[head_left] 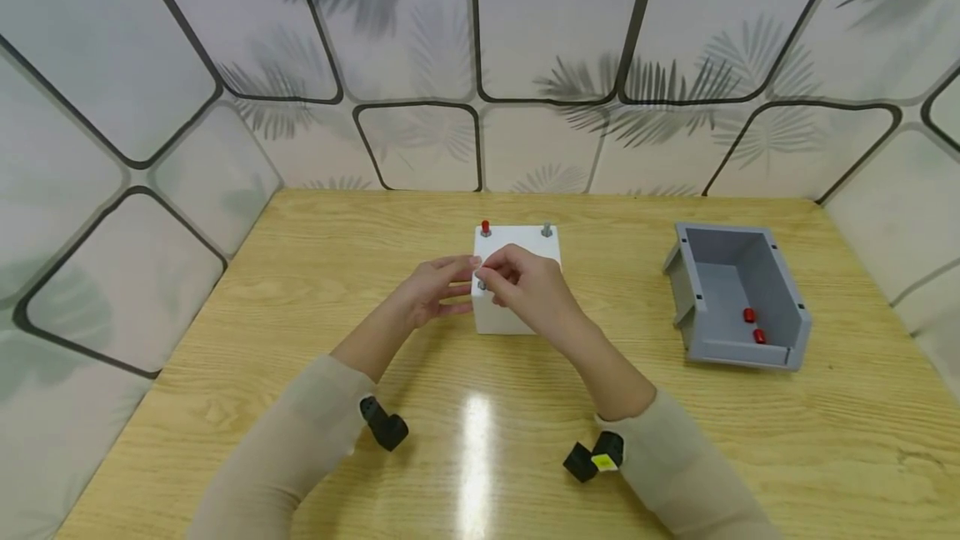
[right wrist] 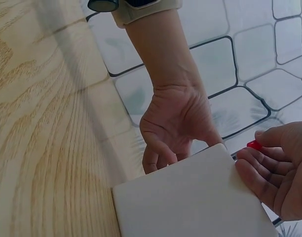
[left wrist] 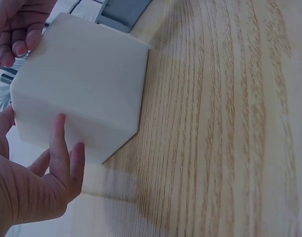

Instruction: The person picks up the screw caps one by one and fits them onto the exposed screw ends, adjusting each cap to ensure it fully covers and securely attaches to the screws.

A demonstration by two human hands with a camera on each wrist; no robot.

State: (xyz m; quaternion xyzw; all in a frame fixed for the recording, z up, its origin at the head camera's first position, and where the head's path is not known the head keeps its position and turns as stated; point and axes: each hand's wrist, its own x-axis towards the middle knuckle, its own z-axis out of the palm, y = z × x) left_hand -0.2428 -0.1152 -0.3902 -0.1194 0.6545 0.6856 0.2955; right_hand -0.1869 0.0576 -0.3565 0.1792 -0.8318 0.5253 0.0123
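At the head view's centre, the right hand [head_left: 536, 286]'s fingers pinch a red cap [right wrist: 254, 144] near the box [head_left: 498, 320]'s post [head_left: 482, 285], best kept aligned while the left hand [head_left: 435, 290]'s loosely extended fingers steady the side.

- two hands [head_left: 431, 292] [head_left: 538, 294]
- four red caps [head_left: 749, 315]
- one white box [head_left: 501, 321]
- three bolts [head_left: 547, 230] in sight
- one grey bin [head_left: 717, 351]
- two wrist cameras [head_left: 390, 432] [head_left: 581, 462]
- one table [head_left: 360, 232]
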